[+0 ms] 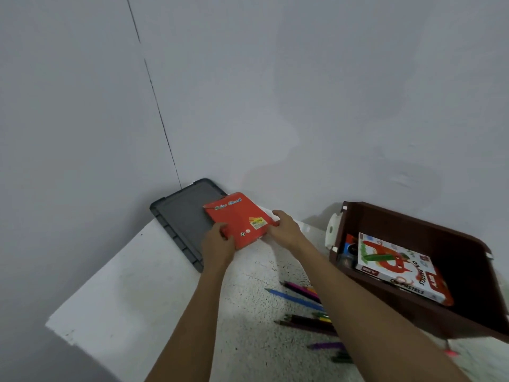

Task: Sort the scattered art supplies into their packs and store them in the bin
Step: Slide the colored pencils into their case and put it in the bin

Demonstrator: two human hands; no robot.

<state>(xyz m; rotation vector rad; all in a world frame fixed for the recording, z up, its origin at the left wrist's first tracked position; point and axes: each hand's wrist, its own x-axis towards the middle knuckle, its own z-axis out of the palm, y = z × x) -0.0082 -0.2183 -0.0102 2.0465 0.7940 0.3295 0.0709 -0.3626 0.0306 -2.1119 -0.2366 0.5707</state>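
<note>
Left of the brown bin [413, 216] at the bench's right edge, the left hand [217, 242] and right hand [285, 230] grip the near corners of the red pencil pack [237, 220] toward the far edge; it looks like light, crushable card best held by its edges, and the loose pencils [298, 299] look apt to roll.

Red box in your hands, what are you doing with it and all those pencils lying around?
A person is holding the red pencil pack with both hands, the left hand gripping its near corner and the right hand pinching its right edge. In this view it overlaps the grey lid. The loose coloured pencils lie on the speckled surface, not yet packed. The brown bin on the right already holds an oil pastels box.
</note>
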